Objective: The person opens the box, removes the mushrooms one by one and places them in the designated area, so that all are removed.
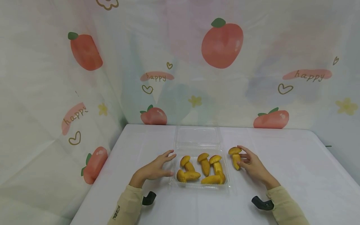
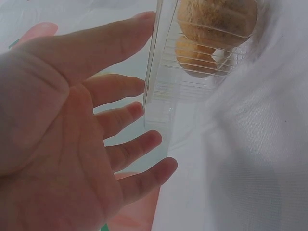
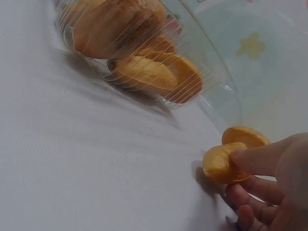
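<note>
A clear plastic box (image 1: 226,179) stands on the table with its hinged lid (image 1: 198,136) tipped back. Several yellow-brown mushrooms (image 1: 205,167) lie inside it at different angles. My right hand (image 1: 255,167) pinches another mushroom (image 1: 235,159) between thumb and fingers, just right of the box. In the right wrist view that mushroom (image 3: 224,163) is seen stem-end on, close over the table. At the box's left side, my left hand (image 1: 156,167) has its fingers spread and fairly straight. The left wrist view puts its thumb and index fingertips right at the box's rim (image 2: 153,57).
A white cloth covers the table (image 1: 194,206). Behind and to the left hangs a printed curtain (image 1: 180,47) with fruit, hearts and lettering. Black curved pieces (image 1: 149,198) stick out by both sleeves, above the table.
</note>
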Available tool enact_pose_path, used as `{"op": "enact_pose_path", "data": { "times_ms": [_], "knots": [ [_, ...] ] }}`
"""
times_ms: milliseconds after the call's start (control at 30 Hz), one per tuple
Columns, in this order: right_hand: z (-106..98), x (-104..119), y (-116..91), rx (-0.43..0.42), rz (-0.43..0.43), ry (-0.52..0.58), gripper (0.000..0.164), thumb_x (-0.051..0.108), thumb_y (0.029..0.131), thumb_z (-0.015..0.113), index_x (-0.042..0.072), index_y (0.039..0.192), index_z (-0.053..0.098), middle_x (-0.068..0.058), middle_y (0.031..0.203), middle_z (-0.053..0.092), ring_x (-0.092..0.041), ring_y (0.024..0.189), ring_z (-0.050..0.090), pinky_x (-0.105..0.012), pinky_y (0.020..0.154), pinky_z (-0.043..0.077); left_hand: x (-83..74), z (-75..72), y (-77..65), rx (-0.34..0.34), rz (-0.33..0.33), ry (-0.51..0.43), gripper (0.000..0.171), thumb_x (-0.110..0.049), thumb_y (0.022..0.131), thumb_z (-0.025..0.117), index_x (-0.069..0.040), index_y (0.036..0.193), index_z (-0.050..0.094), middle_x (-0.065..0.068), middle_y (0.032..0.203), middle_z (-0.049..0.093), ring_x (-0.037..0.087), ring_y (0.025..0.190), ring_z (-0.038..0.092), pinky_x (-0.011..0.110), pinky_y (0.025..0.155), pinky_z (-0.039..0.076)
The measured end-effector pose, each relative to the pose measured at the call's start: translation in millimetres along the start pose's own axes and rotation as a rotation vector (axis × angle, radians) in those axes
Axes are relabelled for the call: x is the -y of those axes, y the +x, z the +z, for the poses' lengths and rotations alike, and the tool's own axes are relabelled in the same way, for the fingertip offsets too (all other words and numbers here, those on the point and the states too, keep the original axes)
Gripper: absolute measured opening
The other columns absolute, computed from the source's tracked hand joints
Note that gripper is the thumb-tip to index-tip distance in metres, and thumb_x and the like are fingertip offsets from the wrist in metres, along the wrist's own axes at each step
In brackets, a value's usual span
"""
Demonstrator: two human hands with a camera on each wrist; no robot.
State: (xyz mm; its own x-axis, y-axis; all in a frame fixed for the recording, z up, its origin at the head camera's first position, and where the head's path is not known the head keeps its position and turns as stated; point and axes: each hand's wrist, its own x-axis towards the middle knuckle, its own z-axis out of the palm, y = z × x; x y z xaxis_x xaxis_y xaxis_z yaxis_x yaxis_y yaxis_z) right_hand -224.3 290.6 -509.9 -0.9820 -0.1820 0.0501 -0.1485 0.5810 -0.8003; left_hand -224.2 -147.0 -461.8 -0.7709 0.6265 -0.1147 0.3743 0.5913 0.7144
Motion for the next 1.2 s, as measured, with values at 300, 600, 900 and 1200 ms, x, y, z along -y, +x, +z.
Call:
{"op": "enact_pose_path", "data": {
  "times_ms": [300,600,900,1200],
  "knots": [
    [2.0,0.1,-1.0,-0.001,-0.005,0.012,0.073,-0.001,0.094,0.067,-0.001,0.156,0.029,-0.037,0.134,0.056,-0.040,0.109,0.067,-0.022,0.077,0.056,-1.0,1.0,-0.1,-0.002,-0.006,0.005,0.077,-0.021,0.095,0.072,-0.001,0.157,0.031,0.019,0.169,0.015,0.045,0.154,0.017,0.068,0.120,0.021],
    [3.2,1.5,-1.2,-0.002,-0.021,0.025,0.071,-0.004,0.092,0.066,-0.003,0.154,0.031,-0.036,0.129,0.058,-0.009,0.090,0.058,-0.017,0.070,0.050,-1.0,0.5,-0.5,0.001,-0.009,0.010,0.078,-0.023,0.095,0.072,-0.002,0.158,0.031,0.018,0.170,0.015,0.045,0.155,0.017,0.067,0.121,0.021],
    [3.9,0.1,1.0,-0.008,0.003,-0.042,0.071,-0.002,0.093,0.065,-0.001,0.155,0.031,-0.037,0.132,0.053,-0.016,0.084,0.059,-0.019,0.067,0.050,-1.4,0.3,0.0,-0.001,-0.009,0.020,0.078,-0.023,0.095,0.072,-0.002,0.158,0.031,0.018,0.170,0.015,0.044,0.155,0.018,0.066,0.121,0.022],
    [3.1,1.8,-1.0,-0.007,0.022,-0.061,0.072,0.001,0.093,0.067,-0.001,0.155,0.031,-0.036,0.134,0.052,-0.014,0.082,0.058,-0.019,0.065,0.048,-2.7,0.0,0.1,0.003,-0.020,0.011,0.077,-0.022,0.095,0.072,-0.002,0.158,0.031,0.018,0.170,0.014,0.044,0.155,0.017,0.066,0.121,0.021]
  ]
}}
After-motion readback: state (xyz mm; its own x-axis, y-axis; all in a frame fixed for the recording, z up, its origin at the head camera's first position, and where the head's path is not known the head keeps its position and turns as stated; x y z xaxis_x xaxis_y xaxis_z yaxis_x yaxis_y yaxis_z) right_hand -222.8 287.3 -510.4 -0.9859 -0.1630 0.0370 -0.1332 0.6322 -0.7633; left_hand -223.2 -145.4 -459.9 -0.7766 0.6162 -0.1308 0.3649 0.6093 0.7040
